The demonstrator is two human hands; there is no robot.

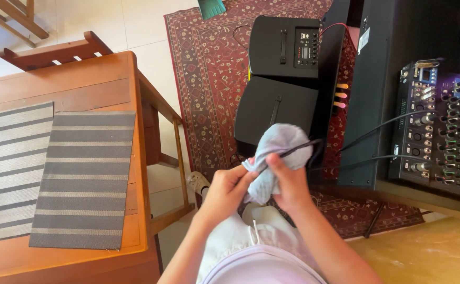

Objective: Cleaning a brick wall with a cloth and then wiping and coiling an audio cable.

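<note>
A: What do I have on the head view?

B: My left hand (224, 189) is clenched on the lower end of a grey cloth (276, 158). My right hand (289, 184) pinches that cloth around a black cable (298, 149), thumb on top, probably so the cable runs through the fold.

A: Where is it?

B: Above my lap, in front of two black speaker boxes (282, 79) on a red rug (209, 79). The mixer (440, 131) sits right, the wooden table (98, 79) with striped mats (85, 184) left. No containers show.
</note>
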